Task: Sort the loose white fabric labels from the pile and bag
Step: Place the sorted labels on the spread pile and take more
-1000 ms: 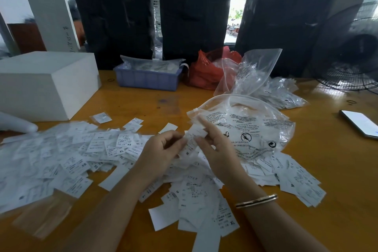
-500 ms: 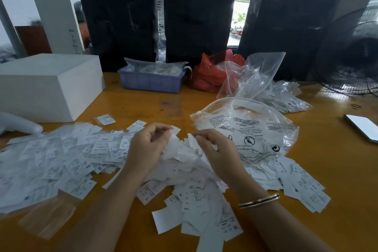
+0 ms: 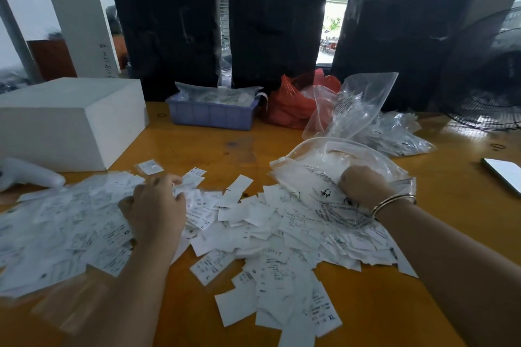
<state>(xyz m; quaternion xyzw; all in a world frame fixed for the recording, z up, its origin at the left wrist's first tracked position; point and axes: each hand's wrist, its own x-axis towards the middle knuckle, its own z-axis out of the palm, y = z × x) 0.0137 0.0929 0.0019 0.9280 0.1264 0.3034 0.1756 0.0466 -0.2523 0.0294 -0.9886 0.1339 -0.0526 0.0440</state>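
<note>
From the head camera, I had my left hand (image 3: 153, 207) down on the left spread of the white fabric labels (image 3: 262, 236), fingers curled into the pieces near the far edge, I think to gather a few of one size together; whether I actually pinched any there I could not tell, since the fingertips were blurred and tucked under. My right hand (image 3: 359, 186) was pushed inside the mouth of the clear printed bag (image 3: 318, 177), which lay on its side on the wooden table (image 3: 423, 276) just right of the pile, so labels could be pulled straight out onto the heap. That hand looked clenched, probably round a bunch of labels, but the plastic hazed it and I could not say what it held. The pile itself sprawled between and under both wrists, some pieces showing XS and XL marks, most print too small to read. The left part of the pile was smeared by motion, and a white object at the left edge was cut off.
</note>
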